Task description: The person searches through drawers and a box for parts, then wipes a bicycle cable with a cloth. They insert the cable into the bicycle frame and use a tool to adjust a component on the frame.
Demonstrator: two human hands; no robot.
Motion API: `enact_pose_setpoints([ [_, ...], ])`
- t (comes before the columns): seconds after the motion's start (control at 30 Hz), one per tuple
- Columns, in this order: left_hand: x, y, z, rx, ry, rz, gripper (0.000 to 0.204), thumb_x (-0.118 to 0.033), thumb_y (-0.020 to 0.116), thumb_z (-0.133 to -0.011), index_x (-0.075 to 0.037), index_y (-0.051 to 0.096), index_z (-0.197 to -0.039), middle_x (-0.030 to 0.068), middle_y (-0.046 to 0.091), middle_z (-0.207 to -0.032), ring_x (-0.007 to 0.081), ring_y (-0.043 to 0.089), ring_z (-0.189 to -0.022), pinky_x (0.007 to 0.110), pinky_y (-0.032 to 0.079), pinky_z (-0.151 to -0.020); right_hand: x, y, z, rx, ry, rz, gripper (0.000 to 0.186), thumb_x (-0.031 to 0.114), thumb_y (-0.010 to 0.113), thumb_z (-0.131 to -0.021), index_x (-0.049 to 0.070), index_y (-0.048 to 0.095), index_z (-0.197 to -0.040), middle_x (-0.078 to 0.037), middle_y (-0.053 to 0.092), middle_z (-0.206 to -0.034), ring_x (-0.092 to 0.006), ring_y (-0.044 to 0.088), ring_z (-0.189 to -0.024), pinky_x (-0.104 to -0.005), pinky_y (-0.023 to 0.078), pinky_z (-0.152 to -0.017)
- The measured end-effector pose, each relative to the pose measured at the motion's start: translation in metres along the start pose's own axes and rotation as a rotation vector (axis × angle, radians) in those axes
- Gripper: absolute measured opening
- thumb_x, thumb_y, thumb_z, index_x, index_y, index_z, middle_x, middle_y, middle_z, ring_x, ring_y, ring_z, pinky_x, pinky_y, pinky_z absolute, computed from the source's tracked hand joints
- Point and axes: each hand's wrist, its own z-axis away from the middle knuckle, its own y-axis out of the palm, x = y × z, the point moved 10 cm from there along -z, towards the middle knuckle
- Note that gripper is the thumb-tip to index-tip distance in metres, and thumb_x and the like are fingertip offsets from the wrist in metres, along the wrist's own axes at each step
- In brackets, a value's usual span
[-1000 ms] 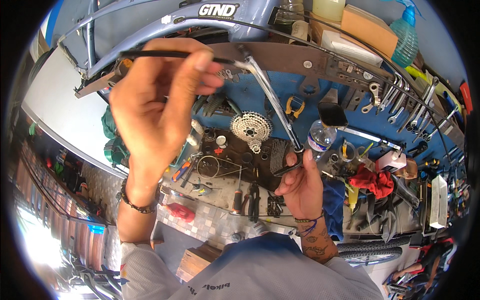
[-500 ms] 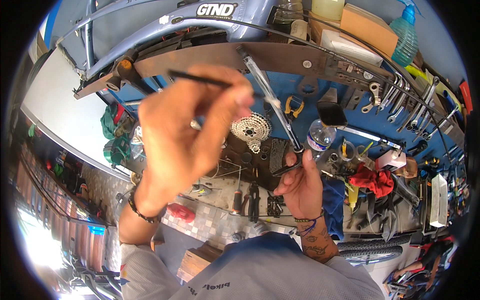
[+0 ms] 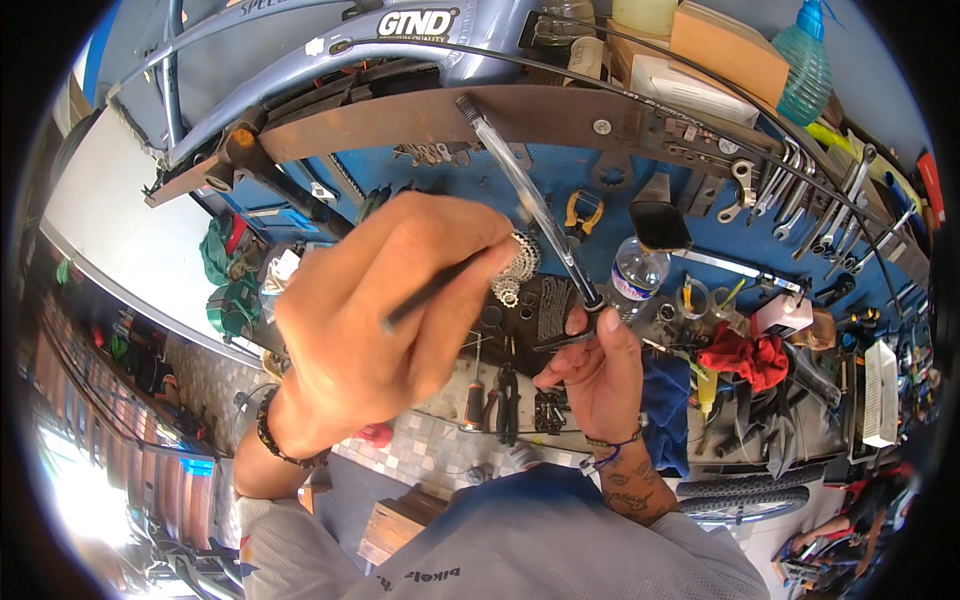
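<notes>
My left hand (image 3: 360, 300), fingers pinched together, holds a slim black-handled brush (image 3: 428, 293). The handle slants down across the hand, and the brush's blurred pale tip lies beside a long shiny metal rod (image 3: 548, 222). That rod leans up to the left, with a dark, threaded-looking top end. Its black lower end sits in the fingers of my right hand (image 3: 607, 375), where a flat black part (image 3: 566, 343) juts out. Behind my left fingertips a bicycle cassette (image 3: 520, 268) is partly hidden.
Pliers (image 3: 508, 402), a screwdriver (image 3: 475, 403) and a coiled bike chain (image 3: 553, 310) lie on the bench. A water bottle (image 3: 638, 270) stands beyond my right hand, a red cloth (image 3: 742, 357) farther right. Spanners (image 3: 795, 185) hang on the blue board, below a bike frame (image 3: 300, 65).
My left hand has turned and come slightly nearer, its brush handle now pointing down instead of up to the left. The rod has shifted a little left, still in my right hand.
</notes>
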Motion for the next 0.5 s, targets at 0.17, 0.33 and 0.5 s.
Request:
enact_pose_setpoints([
  [0.17,0.042,0.0,0.006,-0.026,-0.262,0.297,0.006,0.002,0.068,-0.097,0.008,0.067,-0.098,0.0137,0.075,-0.094,0.016,0.074,-0.075,0.026,0.061,-0.064,0.0,0.004,0.0,0.01,-0.022,0.039,0.042,0.037,0.049,-0.11,-0.004,0.059,-0.111,-0.018,0.075,-0.081,-0.0266,0.077,-0.072,-0.0423,0.066,-0.068],
  [0.33,0.064,-0.023,-0.01,-0.115,-0.406,0.238,0.011,-0.003,0.067,-0.101,0.007,0.067,-0.105,0.0116,0.075,-0.091,0.0149,0.074,-0.077,0.026,0.061,-0.067,0.002,0.004,0.0,0.014,-0.039,0.055,0.041,0.035,0.05,-0.11,-0.004,0.06,-0.111,-0.019,0.075,-0.082,-0.0277,0.077,-0.072,-0.0431,0.066,-0.069],
  [0.5,0.055,-0.031,-0.017,-0.167,-0.329,0.169,0.014,-0.005,0.066,-0.101,0.006,0.067,-0.109,0.0108,0.074,-0.088,0.014,0.073,-0.077,0.025,0.06,-0.069,0.002,0.001,0.001,-0.006,-0.06,0.068,0.038,0.032,0.053,-0.109,-0.005,0.061,-0.112,-0.019,0.075,-0.082,-0.028,0.077,-0.073,-0.0437,0.066,-0.07],
])
